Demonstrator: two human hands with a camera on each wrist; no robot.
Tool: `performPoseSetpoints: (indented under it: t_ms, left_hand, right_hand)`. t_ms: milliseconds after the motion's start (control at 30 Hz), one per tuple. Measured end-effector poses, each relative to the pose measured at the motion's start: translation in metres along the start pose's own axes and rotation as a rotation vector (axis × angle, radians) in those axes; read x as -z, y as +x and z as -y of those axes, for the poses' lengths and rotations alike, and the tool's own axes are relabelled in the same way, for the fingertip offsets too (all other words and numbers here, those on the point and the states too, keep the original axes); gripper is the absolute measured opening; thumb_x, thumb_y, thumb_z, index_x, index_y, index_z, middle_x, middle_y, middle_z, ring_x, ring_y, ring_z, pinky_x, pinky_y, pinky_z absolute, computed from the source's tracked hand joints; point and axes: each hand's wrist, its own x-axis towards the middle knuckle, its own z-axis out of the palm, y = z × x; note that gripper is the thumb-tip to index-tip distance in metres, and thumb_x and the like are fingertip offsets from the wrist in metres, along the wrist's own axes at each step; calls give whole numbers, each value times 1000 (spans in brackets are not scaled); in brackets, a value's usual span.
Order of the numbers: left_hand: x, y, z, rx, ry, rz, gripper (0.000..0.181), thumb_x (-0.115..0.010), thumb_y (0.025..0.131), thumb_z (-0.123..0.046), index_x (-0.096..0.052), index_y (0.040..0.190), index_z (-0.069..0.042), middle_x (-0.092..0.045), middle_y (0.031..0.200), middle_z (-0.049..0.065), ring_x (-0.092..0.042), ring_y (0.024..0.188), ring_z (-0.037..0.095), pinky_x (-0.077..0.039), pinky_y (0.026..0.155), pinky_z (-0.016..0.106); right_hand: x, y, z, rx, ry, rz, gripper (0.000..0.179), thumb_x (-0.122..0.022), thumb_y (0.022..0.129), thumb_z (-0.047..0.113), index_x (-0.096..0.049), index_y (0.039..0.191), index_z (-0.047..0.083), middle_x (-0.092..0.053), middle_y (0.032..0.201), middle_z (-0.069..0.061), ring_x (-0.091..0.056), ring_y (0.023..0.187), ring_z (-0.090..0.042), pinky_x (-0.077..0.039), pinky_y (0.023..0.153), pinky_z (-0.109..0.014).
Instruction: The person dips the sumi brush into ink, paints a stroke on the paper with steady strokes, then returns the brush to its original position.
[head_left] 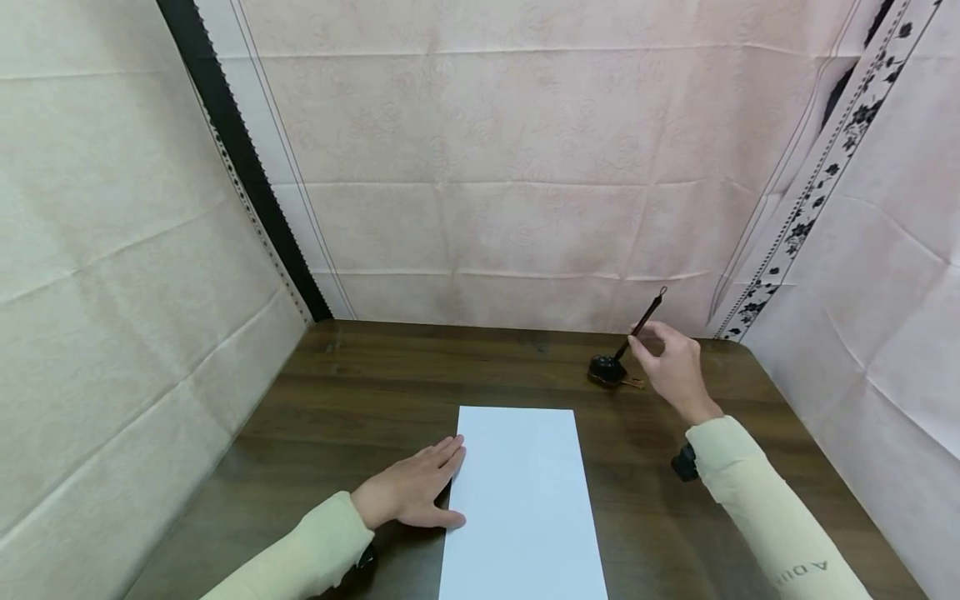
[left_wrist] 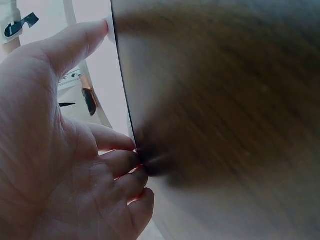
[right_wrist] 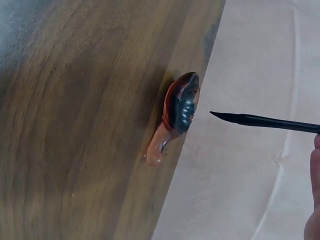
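Note:
A white sheet of paper [head_left: 525, 508] lies on the brown wooden table. My left hand [head_left: 417, 487] rests at the sheet's left edge, fingers extended and thumb spread, fingertips on the paper. At the far right, my right hand [head_left: 673, 367] pinches a slim dark writing brush [head_left: 647, 317] between thumb and fingers. Its pointed black tip [right_wrist: 225, 116] hangs apart from a small black-and-reddish-brown ink dish [right_wrist: 181, 102] in the right wrist view. In the head view, the brush's lower end overlaps that dish [head_left: 606, 369]. A looped cord tops the brush.
The wooden table [head_left: 360, 392] ends at a pale cloth backdrop [head_left: 487, 225]. More pale cloth hangs at the left [head_left: 112, 275] and right [head_left: 885, 317], the right one bordered with black flowers. Dark devices [head_left: 685, 462] sit at both wrists below pale sleeves.

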Motion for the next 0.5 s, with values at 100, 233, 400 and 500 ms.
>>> performPoseSetpoints:
  t_ms: [100, 233, 400, 500]
  left_hand:
    - [1, -1, -1, -3, -1, 1, 99, -53, 86, -68, -18, 155, -4, -12, 165, 10, -14, 153, 26, -23, 122, 46]
    - [1, -1, -2, -1, -8, 6, 99, -54, 86, -66, -18, 155, -5, -12, 165, 10, -14, 152, 26, -23, 122, 46]
    - [3, -1, -3, 10, -22, 15, 98, -53, 86, -66, -17, 155, -6, -10, 165, 9, -14, 153, 25, -22, 122, 45]
    - [3, 0, -2, 12, -19, 14, 99, -53, 86, -67, -17, 155, -6, -10, 165, 9, -14, 153, 25, -22, 122, 45]
  right_hand:
    - [-2, -1, -3, -46, -3, -17, 16, -72, 86, 15, -72, 102, 13, -74, 92, -4, -71, 85, -21, -47, 77, -11]
    - [-4, -5, -5, -116, 5, -48, 14, -72, 87, 17, -72, 101, 15, -75, 93, -4, -71, 87, -22, -40, 76, -2]
    - [-8, -12, -9, -214, 49, -88, 15, -71, 88, 21, -72, 101, 14, -75, 94, -3, -71, 87, -13, -43, 73, 0]
    - [-11, -17, -12, -277, 91, -114, 20, -71, 88, 25, -72, 103, 11, -74, 95, -4, -67, 84, 4, -45, 72, 0]
